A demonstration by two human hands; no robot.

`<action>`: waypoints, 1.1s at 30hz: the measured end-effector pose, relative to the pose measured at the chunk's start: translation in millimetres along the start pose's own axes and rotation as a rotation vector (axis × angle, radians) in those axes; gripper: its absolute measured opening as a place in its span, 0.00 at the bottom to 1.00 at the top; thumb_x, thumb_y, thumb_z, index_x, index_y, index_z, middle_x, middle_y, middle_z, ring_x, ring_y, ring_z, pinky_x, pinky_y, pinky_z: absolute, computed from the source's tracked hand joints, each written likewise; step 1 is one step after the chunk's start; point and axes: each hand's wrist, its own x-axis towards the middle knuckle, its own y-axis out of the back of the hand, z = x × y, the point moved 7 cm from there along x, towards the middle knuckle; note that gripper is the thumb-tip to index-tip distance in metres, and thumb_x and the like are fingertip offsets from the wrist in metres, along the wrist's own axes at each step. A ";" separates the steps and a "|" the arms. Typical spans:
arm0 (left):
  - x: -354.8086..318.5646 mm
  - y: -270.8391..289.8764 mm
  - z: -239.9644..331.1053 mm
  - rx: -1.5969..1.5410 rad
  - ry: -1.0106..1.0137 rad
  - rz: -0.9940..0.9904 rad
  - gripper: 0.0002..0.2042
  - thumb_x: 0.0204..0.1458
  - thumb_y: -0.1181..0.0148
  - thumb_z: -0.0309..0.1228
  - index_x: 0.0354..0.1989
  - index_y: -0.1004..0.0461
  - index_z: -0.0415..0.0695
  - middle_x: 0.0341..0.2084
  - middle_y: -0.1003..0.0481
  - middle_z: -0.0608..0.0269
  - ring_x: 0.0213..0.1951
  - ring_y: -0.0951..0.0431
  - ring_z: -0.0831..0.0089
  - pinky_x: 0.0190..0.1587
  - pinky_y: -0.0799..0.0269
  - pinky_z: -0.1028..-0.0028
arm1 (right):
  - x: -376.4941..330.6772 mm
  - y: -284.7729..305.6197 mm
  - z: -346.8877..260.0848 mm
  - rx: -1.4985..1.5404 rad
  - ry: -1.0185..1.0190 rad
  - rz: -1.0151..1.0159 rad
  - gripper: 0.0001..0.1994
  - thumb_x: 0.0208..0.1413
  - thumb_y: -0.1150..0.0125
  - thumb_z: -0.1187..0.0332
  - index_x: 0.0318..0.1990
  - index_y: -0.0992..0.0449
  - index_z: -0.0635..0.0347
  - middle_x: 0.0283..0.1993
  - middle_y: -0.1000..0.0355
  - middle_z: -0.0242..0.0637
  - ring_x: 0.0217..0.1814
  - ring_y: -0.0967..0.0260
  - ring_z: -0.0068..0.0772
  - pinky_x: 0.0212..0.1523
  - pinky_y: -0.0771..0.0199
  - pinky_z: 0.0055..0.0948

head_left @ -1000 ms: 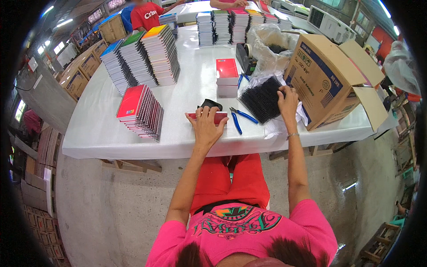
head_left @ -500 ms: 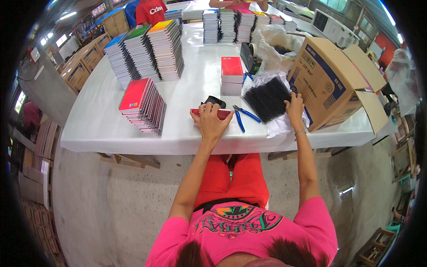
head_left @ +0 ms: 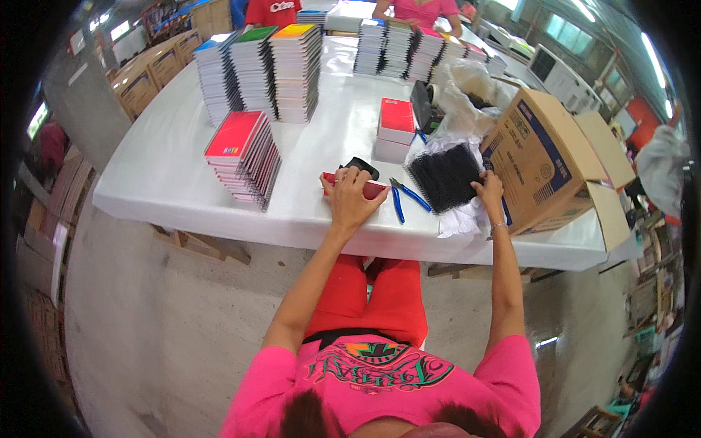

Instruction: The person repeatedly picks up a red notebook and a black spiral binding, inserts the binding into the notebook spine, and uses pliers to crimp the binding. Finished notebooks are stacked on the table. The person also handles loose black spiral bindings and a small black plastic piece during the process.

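My left hand [head_left: 351, 198] grips a red-covered notebook [head_left: 374, 190] held on edge at the table's near side, fingers over its top. Just behind it lies a black object [head_left: 361, 168], partly hidden by the hand. My right hand [head_left: 491, 196] pinches at the right edge of a pile of black spiral binding coils [head_left: 442, 179]; its fingertips are partly hidden. The pile rests on crumpled white wrapping [head_left: 460, 220]. Blue-handled cutting pliers [head_left: 405, 198] lie open between the notebook and the coils.
Spiral-bound red notebooks [head_left: 243, 157] are stacked at left, taller notebook stacks [head_left: 296, 73] behind. A red-covered stack [head_left: 396, 128] stands mid-table beside a black tape dispenser [head_left: 425, 106]. An open cardboard box [head_left: 540, 160] occupies the right. A co-worker in pink [head_left: 420, 11] is across the table.
The view has shifted, moving the table's contents slightly right. My right hand's fingers have drawn closer together at the coil pile's edge. My left hand keeps hold of the red notebook.
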 end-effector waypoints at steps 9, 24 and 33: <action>-10.6 5.5 -6.6 -0.092 -0.045 0.076 0.20 0.37 0.26 0.50 0.30 0.25 0.51 0.35 0.29 0.71 0.46 0.32 0.65 0.54 0.45 0.43 | 6.9 -2.1 5.1 -0.036 0.011 -0.089 0.19 0.45 0.26 0.62 0.42 0.23 0.62 0.42 0.23 0.49 0.48 0.26 0.52 0.48 0.29 0.46; -8.1 3.8 -6.2 -0.129 -0.044 0.093 0.21 0.37 0.26 0.52 0.31 0.24 0.51 0.35 0.29 0.71 0.46 0.31 0.66 0.52 0.44 0.42 | -0.5 32.1 -7.2 0.052 0.018 0.027 0.12 0.51 0.32 0.68 0.40 0.18 0.66 0.36 0.20 0.51 0.40 0.21 0.49 0.44 0.25 0.39; -11.6 1.9 -12.5 -0.156 -0.023 0.073 0.20 0.41 0.29 0.53 0.32 0.25 0.52 0.35 0.31 0.71 0.47 0.32 0.66 0.57 0.50 0.36 | -12.2 56.8 -34.3 0.080 -0.007 0.275 0.09 0.54 0.35 0.70 0.40 0.23 0.63 0.39 0.21 0.47 0.41 0.22 0.49 0.44 0.25 0.42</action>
